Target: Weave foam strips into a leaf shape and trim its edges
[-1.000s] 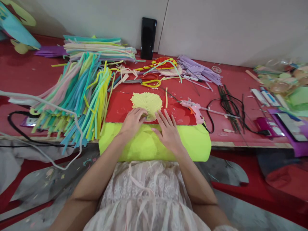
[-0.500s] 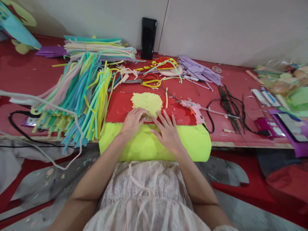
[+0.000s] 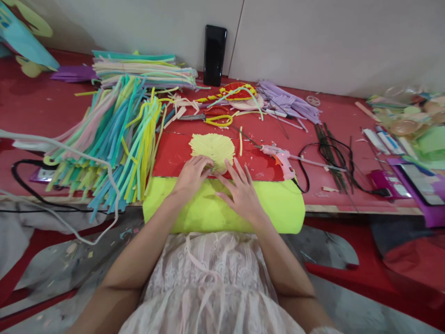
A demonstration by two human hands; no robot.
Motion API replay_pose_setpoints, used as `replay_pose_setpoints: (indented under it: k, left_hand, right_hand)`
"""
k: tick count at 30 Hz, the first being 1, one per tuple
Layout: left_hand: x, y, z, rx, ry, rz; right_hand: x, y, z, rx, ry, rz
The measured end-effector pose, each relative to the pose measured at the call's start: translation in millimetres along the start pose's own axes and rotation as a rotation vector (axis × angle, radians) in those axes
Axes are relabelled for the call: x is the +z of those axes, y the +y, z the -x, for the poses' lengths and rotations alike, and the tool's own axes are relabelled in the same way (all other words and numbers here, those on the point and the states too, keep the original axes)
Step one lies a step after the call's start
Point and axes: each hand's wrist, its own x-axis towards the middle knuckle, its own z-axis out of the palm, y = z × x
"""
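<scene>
A pale yellow leaf-shaped piece [image 3: 212, 147] made of rows of pipe cleaners lies flat on a red board [image 3: 170, 155]. My left hand [image 3: 193, 175] is at its lower left edge, thumb and fingers pinched together at the bottom tip. What exactly lies between those fingertips is partly hidden. My right hand [image 3: 239, 190] has its fingers spread, the fingertips resting at the leaf's lower right edge. Beneath both wrists a bright yellow-green sheet [image 3: 278, 206] covers the table's front edge. To the right a pink glue gun [image 3: 281, 160] lies partly on the board.
Bundles of coloured pipe cleaners [image 3: 118, 134] fill the left side. Behind the board are yellow-handled scissors [image 3: 217, 119] and lilac pipe cleaners [image 3: 292, 102]. A black phone [image 3: 214, 55] leans on the wall. Dark wire stems [image 3: 330, 157] and a black cable lie right.
My right hand has shifted slightly left and up, its fingertips closer to the leaf's lower edge. My left hand keeps its pinch in the same spot.
</scene>
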Motion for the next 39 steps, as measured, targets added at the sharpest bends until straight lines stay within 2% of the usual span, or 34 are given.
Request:
replay_pose_setpoints:
  k: [2,7,21,23,27,29,31,36,39]
  left_hand:
    - [-0.1,0,0,0.002,0.003,-0.003]
    - [1.0,-1,-1,-0.002,0.005,0.006]
    - [0.1,2,0,-0.031,0.008,0.052]
    - [-3.7,3,1,-0.08,0.066,0.089]
    - [-14.5,0,4,-0.24,0.392,0.022]
    - [-17.4,-1,5,-0.308,0.474,-0.034]
    - [-16.9,-1,4,-0.34,0.449,-0.071]
    - [-7.1,8,3,-0.338,0.268,-0.22]
    - [-3.8,11,3,-0.342,0.216,-0.268]
  right_hand:
    - [-1,0,0,-0.003,0.002,-0.002]
    - [5,0,0,0.112,0.061,0.018]
    - [13,4,-1,0.132,0.04,-0.011]
    - [13,3,0,0.131,0.055,-0.021]
    - [11,2,1,0.159,0.122,-0.033]
    - [11,1,2,0.164,0.135,-0.034]
    - [11,1,2,0.157,0.125,-0.029]
    - [10,2,1,0.113,0.069,-0.006]
    - [10,1,0,0.102,0.044,0.018]
